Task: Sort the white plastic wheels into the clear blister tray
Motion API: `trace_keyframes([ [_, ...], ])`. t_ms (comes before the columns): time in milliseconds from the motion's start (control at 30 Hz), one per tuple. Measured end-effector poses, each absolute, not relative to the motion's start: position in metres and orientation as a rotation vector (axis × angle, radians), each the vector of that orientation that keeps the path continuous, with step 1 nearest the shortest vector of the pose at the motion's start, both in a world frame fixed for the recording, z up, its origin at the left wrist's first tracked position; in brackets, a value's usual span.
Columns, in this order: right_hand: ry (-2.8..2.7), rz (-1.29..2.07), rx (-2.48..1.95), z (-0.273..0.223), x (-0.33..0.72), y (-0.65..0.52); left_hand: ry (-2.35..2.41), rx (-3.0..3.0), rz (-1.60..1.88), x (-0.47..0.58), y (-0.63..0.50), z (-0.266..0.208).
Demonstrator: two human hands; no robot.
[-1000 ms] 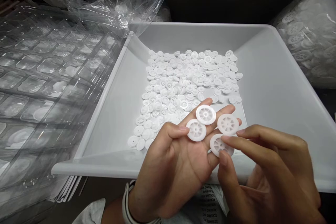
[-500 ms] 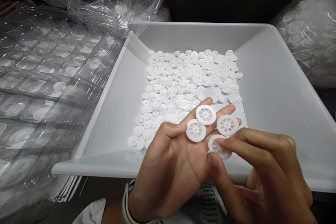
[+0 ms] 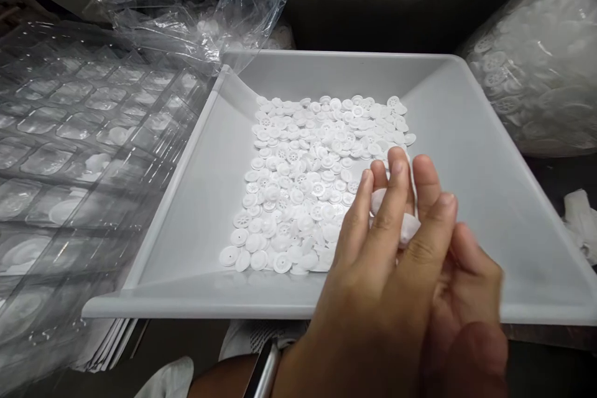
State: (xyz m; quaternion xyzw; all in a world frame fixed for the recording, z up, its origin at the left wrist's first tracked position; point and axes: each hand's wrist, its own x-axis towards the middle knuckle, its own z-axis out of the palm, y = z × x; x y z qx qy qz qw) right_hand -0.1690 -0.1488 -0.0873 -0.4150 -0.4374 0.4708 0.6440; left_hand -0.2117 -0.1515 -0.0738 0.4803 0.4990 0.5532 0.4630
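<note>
White spoked plastic wheels [image 3: 409,229] are pressed between my two hands, only partly showing through the gaps between fingers. My left hand [image 3: 373,280] has its back toward me and leans over the wheels, fingers slightly parted and curled around them. Behind and to the right, my right hand [image 3: 471,280] faces it palm inward and cups the wheels from the other side. How many they hold is hidden. Both hands are above the front right of a grey scoop-shaped tray [image 3: 471,155], where a spread of similar white wheels [image 3: 298,168] lies on the floor.
Stacked clear plastic blister trays [image 3: 69,143] with white parts stand on the left. A crumpled clear bag [image 3: 205,18] overlaps the tray's back left corner. On the right bulges a bag full of white wheels [image 3: 541,68]. A white crumpled item [image 3: 581,224] lies at the right edge.
My left hand, which lay palm up with several wheels on it, has turned over toward my right hand. My right hand has opened to cup the wheels. The view has shifted slightly.
</note>
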Motion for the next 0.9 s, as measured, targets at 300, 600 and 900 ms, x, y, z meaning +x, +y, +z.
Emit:
trace_keyframes([
  [300, -0.18, 1.607, -0.453, -0.082, -0.17, -0.126, 1.19, 1.069, 1.477, -0.231, -0.154, -0.073],
  [600, -0.533, 1.57, -0.524, -0.091, -0.166, -0.125, 1.392, 1.031, 1.58, -0.221, -0.15, -0.071],
  [900, -0.491, 1.617, -0.461, -0.087, -0.166, -0.124, 1.478, 1.142, 1.624, -0.217, -0.149, -0.071],
])
